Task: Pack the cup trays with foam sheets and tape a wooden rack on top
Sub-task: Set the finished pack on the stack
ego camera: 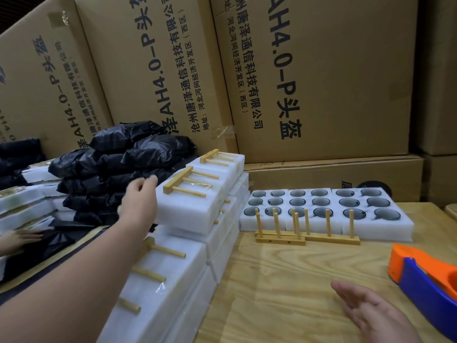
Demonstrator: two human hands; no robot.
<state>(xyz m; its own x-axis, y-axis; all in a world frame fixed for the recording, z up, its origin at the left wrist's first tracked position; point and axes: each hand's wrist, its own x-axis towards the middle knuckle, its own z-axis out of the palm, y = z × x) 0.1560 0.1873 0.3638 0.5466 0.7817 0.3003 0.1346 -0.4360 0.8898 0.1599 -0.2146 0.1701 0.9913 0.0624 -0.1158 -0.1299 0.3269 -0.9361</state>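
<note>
Atop the stack, setting down a finished pack (197, 201) with left hand (138, 201) fingers loosely curled against it, right hand (366, 310) hovering flat and empty, probably reaching next for an open cup tray (267, 222).

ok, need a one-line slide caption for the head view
Left hand rests against a taped foam pack on the stack; right hand hovers open over the table near uncovered cup trays.

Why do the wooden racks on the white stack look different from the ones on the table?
The racks on the stack lie flat with pegs sideways; the racks on the table stand with pegs pointing up. The stack ones sit on closed foam packs under shiny tape; the table ones are loose, in front of open cup trays. Both kinds are pale wood with round pegs.
</note>
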